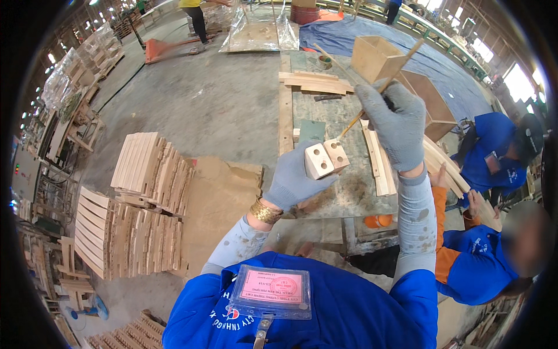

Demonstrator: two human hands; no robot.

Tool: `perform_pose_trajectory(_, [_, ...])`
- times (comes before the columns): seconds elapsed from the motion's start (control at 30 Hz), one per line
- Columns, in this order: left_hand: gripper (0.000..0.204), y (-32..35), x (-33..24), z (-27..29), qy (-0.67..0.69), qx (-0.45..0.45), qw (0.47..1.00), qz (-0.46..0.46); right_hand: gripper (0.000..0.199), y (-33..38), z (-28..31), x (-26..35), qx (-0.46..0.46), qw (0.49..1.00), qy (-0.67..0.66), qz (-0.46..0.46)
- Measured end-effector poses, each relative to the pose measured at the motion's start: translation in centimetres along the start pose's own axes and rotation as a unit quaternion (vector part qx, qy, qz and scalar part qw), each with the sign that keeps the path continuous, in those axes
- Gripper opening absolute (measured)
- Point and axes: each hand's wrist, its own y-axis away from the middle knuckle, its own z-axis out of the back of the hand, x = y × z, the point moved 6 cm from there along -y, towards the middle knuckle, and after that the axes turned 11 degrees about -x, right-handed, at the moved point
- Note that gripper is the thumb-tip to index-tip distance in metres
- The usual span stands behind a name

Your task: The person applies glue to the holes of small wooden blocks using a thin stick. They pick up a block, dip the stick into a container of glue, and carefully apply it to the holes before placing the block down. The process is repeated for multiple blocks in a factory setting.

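My left hand, in a grey knit glove, is closed around two pale wooden pieces held side by side. Their square ends face up, and each shows two round drilled holes. My gloved right hand is raised to the right of them, its fingers closed on a long thin wooden stick. The stick slants down to the left, its lower tip close to the far edge of the wooden ends; whether it touches them I cannot tell. Below both hands lies a stained grey worktable.
On the table are wooden strips, more slats, a green sheet and a small tin. Plywood boxes stand at the far right. Slat stacks rest at left. Two co-workers in blue work at right.
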Motion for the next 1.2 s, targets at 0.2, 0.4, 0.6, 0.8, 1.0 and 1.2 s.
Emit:
perform_pose_trajectory(0.2, [0.055, 0.0, -0.3, 0.2, -0.011, 0.0, 1.0, -0.001, 0.028, 0.4, -1.2, 1.5, 0.043, 0.992, 0.056, 0.101])
perform_pose_trajectory(0.4, [0.055, 0.2, -0.2, 0.4, -0.006, 0.004, 1.0, 0.0, 0.029, 0.9, -2.1, 1.9, 0.064, 0.989, 0.065, 0.112])
perform_pose_trajectory(0.6, [0.056, 0.1, -0.2, 0.4, -0.022, 0.003, 1.0, 0.0, 0.027, 1.1, -2.6, 1.9, 0.077, 0.983, 0.094, 0.136])
perform_pose_trajectory(0.8, [0.055, 0.1, 0.2, 0.3, 0.01, -0.007, 1.0, -0.008, 0.026, 0.9, -2.4, 2.2, 0.068, 0.983, 0.088, 0.148])
perform_pose_trajectory(1.0, [0.055, 0.0, 0.1, 0.3, 0.004, 0.0, 1.0, 0.009, 0.027, 0.0, -0.5, 1.8, -0.004, 0.997, 0.066, 0.049])
perform_pose_trajectory(1.2, [0.056, -0.2, 0.0, 0.5, -0.002, -0.004, 1.0, 0.014, 0.027, 0.2, 0.2, 1.1, -0.001, 1.0, 0.025, -0.003])
